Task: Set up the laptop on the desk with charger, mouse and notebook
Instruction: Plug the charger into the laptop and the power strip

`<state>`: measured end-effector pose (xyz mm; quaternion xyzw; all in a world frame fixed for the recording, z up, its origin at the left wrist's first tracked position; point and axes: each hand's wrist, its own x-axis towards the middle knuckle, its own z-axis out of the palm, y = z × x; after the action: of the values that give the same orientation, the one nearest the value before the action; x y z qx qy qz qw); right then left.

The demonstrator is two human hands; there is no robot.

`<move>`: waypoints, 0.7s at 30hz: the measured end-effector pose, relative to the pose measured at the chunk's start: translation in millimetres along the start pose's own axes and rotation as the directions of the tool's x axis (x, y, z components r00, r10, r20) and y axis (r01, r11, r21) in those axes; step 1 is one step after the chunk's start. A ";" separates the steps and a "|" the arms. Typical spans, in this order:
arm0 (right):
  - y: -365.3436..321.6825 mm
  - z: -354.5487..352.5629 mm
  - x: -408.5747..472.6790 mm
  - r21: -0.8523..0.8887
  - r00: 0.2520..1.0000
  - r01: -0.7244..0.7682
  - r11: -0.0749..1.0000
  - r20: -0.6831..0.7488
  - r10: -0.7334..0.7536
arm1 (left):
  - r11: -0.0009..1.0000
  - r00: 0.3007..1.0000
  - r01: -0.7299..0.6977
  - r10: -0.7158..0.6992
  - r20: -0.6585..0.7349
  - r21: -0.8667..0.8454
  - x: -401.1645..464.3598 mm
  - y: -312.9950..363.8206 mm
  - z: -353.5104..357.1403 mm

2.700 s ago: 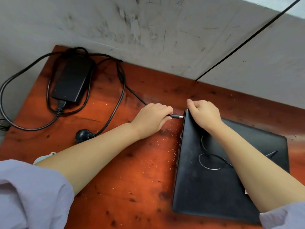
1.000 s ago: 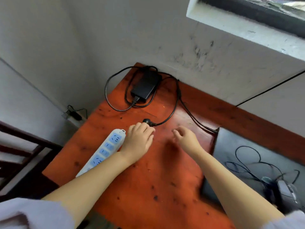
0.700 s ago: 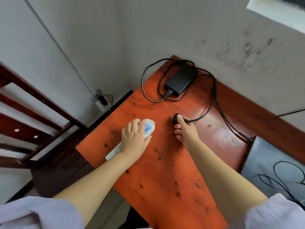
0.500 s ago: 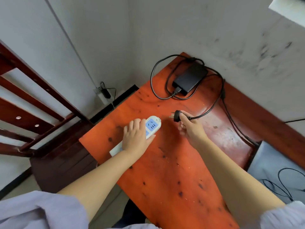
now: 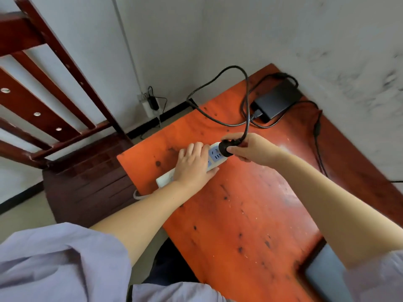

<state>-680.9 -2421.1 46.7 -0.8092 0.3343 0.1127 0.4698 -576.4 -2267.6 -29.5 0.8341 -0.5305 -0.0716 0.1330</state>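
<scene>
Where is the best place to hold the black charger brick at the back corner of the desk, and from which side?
Probably across its two long sides, coming from above: the charger brick lies flat on the desk, and cable loops around it, with a lead plugged into its near end, so the top is the free side.

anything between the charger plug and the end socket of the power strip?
Nothing visible. The right hand holds the plug right at the far end of the power strip; the left hand rests on the strip behind it, clear of that socket.
</scene>
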 end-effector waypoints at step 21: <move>-23.9 11.4 10.7 -0.323 0.987 0.158 0.933 0.030 -0.156 | 0.999 1.000 0.012 -0.012 0.010 0.039 0.0 2.3 -1.0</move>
<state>-655.9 -2408.2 51.7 -0.8994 0.2447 0.1297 0.3383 -578.1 -2268.5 -27.9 0.8393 -0.5276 -0.0663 0.1135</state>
